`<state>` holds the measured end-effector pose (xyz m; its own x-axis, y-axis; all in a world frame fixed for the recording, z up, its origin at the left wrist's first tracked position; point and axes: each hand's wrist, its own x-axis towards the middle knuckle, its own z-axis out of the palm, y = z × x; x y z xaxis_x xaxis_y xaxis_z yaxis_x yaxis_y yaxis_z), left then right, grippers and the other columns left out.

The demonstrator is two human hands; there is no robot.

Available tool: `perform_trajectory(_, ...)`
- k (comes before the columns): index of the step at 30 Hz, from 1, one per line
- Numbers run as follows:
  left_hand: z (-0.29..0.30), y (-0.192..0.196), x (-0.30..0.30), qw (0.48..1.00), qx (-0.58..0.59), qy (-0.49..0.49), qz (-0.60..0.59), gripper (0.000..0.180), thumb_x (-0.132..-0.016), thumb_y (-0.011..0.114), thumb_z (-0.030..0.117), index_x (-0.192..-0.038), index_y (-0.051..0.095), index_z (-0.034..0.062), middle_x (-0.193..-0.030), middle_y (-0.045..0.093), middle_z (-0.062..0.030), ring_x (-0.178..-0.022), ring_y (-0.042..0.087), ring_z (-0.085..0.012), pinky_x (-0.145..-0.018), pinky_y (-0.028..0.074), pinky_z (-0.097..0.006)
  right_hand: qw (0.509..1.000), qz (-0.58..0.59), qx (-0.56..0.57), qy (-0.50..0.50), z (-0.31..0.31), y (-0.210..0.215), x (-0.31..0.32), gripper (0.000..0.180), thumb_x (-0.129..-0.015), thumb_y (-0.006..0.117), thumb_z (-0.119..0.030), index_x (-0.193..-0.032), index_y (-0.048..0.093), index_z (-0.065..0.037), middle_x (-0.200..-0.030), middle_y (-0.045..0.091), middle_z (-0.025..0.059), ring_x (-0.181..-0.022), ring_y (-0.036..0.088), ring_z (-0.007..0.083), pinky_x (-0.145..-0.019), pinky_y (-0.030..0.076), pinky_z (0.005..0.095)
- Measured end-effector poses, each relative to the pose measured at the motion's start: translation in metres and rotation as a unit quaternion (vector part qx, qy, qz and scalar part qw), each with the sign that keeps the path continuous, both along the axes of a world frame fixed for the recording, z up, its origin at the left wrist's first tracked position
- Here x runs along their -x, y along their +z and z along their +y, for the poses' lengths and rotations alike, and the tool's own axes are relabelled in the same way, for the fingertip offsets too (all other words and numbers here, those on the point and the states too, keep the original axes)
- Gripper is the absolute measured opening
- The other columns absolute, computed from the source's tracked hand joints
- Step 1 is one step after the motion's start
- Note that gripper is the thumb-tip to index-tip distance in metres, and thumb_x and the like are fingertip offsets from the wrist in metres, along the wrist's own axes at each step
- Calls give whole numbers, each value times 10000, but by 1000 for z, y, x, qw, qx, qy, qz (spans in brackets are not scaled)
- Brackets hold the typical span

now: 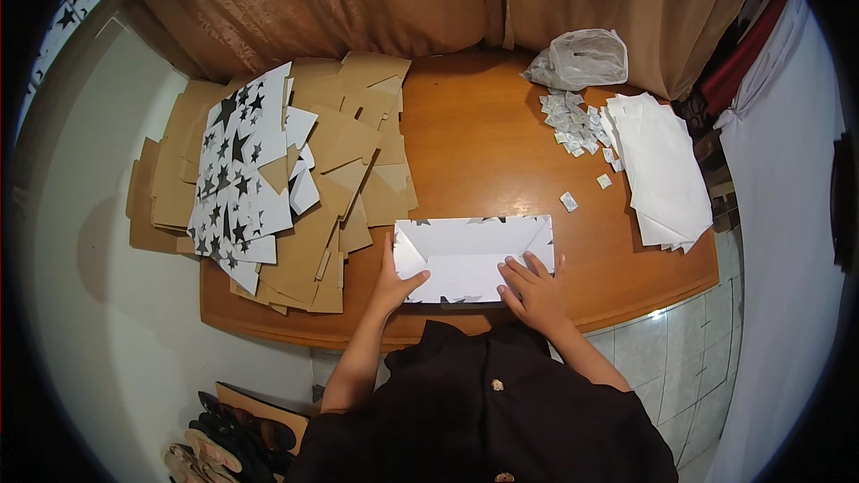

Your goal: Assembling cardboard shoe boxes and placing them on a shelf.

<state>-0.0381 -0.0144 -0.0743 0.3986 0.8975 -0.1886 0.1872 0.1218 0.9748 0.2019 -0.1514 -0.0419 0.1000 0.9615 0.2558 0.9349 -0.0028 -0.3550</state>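
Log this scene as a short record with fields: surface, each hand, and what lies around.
surface: wooden table in front of brown curtains
left hand: flat on the left end of a white folded sheet
right hand: fingers spread on the sheet's lower right part
left of sheet: stack of brown cardboard with star-print sheets on top
right of sheet: white paper stack, small packets, plastic bag
floor: shoes at lower left
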Motion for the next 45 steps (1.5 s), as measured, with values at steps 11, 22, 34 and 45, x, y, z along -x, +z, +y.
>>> perform_trajectory(11,4,-19,29,961,258,34,-89,677,-893,419,556,-1353,380,61,-1335,443,-123,-1238,397,-224,-996,348,-350,993,87,-39,-68,6,-1,-4,303,-813,574,-272,-1086,602,-144,-1167,549,65,-1156,461,269,-982,176,647)
perform_trajectory(22,2,136,-7,916,-361,55,164,771,-685,705,313,-1336,390,46,-1177,554,-76,-1054,502,-196,-1019,207,-408,829,538,-41,148,37,-6,-13,713,-922,251,-573,-1418,265,-60,-1454,270,158,-1330,271,294,-1082,173,379)
perform_trajectory(34,-32,76,-116,781,-517,-308,165,577,-750,666,148,-1289,461,158,-1286,491,-81,-1151,499,-257,-934,324,-502,463,883,-72,-10,-10,4,-60,726,-868,475,-509,-1448,149,-219,-1339,367,165,-1079,508,303,-921,421,431)
perform_trajectory(45,-19,7,-91,784,-504,-301,201,383,-813,624,288,-1139,566,94,-1125,575,-102,-1070,528,-271,-957,371,-440,929,322,-146,-111,18,-30,-75,498,-747,617,-36,-1232,531,-115,-1252,437,165,-1171,426,301,-977,354,370)
